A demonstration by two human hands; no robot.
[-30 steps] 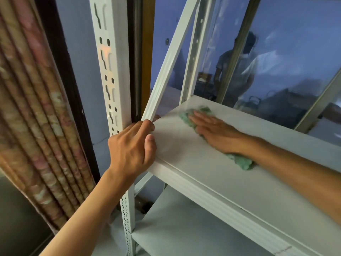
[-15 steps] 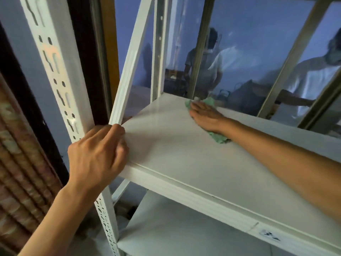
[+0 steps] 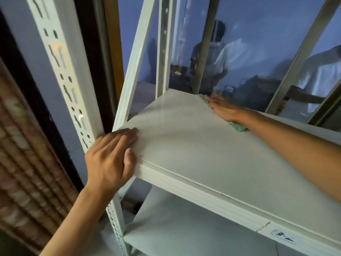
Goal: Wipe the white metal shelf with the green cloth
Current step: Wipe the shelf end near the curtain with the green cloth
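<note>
Far left: a striped brown-and-tan curtain [image 3: 22, 163], blurred, hanging beside a dark frame.

Next: a white perforated metal upright post [image 3: 60, 71] with rows of slots and round holes, leaning across the view from top left down to the near corner of the rack.

Left hand [image 3: 110, 159] sits at that near left corner of the white flat metal shelf [image 3: 193, 154]. Fingers laid out flat and together on the top surface, thumb pressed against the front lip; it braces the corner, not wrapped around anything.

A white diagonal metal brace [image 3: 136, 65] rises from the shelf's left edge toward the top of the view. Below, a second white shelf board [image 3: 184, 233] lies parallel, lower in the rack.

Right of centre: the right hand [image 3: 225, 109], forearm reaching in from the right edge, lies palm down at the far back edge of the top shelf. Fingers extended and flat, pressing the crumpled green cloth [image 3: 238, 127] against the surface. Cloth shows past the fingertips and under the wrist; most is hidden, so its full spread is unclear, probably bunched.

Behind: a glass pane [image 3: 258, 43] with bluish reflections of people.

Lower right: a small handwritten label [image 3: 283, 235] on the shelf's front lip.
</note>
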